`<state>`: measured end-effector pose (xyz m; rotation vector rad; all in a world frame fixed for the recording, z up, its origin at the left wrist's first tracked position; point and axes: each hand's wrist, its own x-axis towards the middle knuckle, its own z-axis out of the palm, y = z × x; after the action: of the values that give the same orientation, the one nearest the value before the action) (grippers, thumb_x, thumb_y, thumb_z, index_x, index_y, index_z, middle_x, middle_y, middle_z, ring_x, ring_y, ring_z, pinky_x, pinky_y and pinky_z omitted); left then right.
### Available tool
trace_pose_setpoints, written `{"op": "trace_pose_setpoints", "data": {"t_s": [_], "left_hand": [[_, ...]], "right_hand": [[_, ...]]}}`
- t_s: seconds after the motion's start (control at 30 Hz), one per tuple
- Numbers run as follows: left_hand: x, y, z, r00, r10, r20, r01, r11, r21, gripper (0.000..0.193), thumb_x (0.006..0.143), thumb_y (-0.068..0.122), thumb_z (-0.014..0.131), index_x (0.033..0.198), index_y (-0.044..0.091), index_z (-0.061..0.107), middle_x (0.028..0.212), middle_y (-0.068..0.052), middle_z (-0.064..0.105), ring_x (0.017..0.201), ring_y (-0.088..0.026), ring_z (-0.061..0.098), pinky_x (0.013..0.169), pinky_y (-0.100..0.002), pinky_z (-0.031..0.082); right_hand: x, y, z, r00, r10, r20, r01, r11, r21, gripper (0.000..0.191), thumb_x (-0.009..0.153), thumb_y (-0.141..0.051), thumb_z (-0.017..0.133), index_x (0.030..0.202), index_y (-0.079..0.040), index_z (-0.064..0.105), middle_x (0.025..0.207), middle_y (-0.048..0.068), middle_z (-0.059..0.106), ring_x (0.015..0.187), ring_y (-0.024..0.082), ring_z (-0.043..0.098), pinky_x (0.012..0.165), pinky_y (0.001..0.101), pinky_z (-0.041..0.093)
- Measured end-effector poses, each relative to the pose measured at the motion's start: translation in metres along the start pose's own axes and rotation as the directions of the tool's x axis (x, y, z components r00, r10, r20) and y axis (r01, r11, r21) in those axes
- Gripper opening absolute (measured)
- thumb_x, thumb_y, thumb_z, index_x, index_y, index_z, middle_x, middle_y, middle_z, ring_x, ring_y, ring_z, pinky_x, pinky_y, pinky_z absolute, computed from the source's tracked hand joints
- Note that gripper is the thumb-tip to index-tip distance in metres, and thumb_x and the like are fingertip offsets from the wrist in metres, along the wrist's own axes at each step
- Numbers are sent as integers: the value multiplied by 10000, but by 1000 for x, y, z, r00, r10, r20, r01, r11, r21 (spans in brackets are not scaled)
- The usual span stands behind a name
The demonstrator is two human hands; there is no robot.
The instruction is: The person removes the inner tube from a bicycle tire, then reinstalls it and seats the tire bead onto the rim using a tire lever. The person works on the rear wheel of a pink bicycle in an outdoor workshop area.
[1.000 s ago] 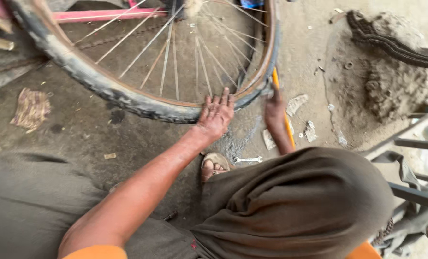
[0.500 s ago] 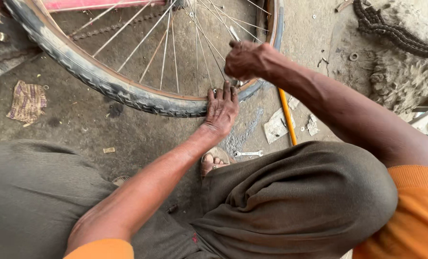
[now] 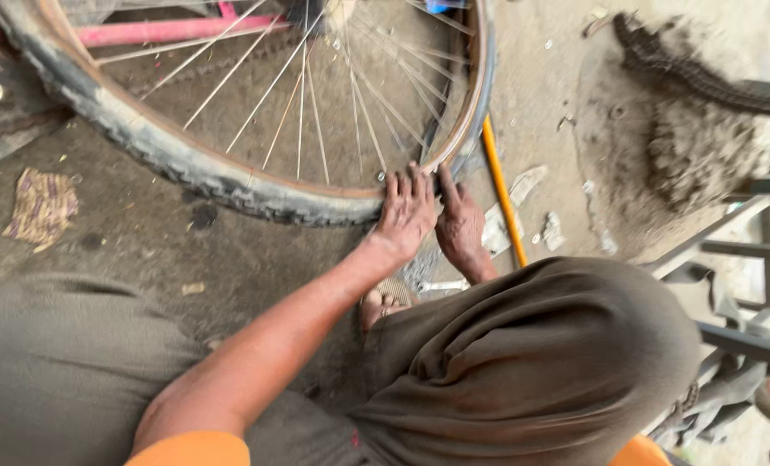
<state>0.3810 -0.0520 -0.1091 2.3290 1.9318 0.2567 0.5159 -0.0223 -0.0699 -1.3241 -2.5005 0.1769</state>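
Both hands press side by side at mid-frame: the left hand [image 3: 407,211] lies flat, fingers spread on the bicycle tyre [image 3: 186,168], gripping nothing; the right hand [image 3: 460,226] curls against the wheel rim [image 3: 467,112]. An orange rod [image 3: 503,203] lies on the ground just right of them.

Soft, even daylight, faint shadows, slight blur at edges.
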Motion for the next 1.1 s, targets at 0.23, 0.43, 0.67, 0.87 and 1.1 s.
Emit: {"op": "trace_pose_setpoints", "data": {"t_s": [0.23, 0.43, 0.67, 0.87, 1.1], "left_hand": [[-14, -37, -16, 955, 5, 298, 55, 980, -193, 633, 941, 192, 473, 1475, -121, 341, 1508, -353, 376, 1400, -512, 382, 1131, -692, 251], [7, -26, 24, 977, -40, 211, 133, 885, -445, 608, 1004, 124, 415, 1535, -120, 248, 1554, -342, 346, 1493, -490, 285, 1220, -604, 196], [0, -27, 20, 998, -27, 63, 47, 937, -347, 602, 928, 75, 498, 1484, -119, 371, 1413, -323, 490, 1391, -467, 425, 1130, -599, 319], [0, -31, -8, 1000, -6, 30, 13, 967, -256, 602, 903, 121, 560, 1433, -134, 434, 1295, -303, 573, 1292, -438, 510, 1036, -560, 402], [3, -28, -8, 1000, -22, 12, 24, 977, -212, 583, 875, 119, 580, 1398, -109, 460, 1271, -269, 584, 1258, -408, 525, 1029, -568, 403]], "right_hand": [[62, 36, -18, 993, -66, 102, 70, 997, -35, 863, 841, 194, 502, 1634, -118, 366, 1128, 198, 664, 750, 269, 635, 541, 377, 527], [47, 6, 7, 971, 218, -99, -204, 970, 134, 663, 840, 22, 655, 1478, -43, 486, 1216, 241, 662, 947, 315, 685, 772, 446, 582], [77, 73, -70, 801, 141, 582, -53, 985, -166, 333, 1064, -120, 530, 1346, -193, 691, 791, 66, 689, 503, 146, 471, 475, 352, 452], [190, 56, -84, 564, -249, 787, 691, 665, -285, 395, 1015, 22, 447, 1121, -242, 722, 644, -37, 400, 541, 95, 266, 575, 272, 440], [218, -16, -51, 317, -262, 912, 909, 360, -212, 377, 1028, -163, 434, 661, -232, 381, 599, -50, 134, 473, 81, 253, 966, 319, 484]]}}
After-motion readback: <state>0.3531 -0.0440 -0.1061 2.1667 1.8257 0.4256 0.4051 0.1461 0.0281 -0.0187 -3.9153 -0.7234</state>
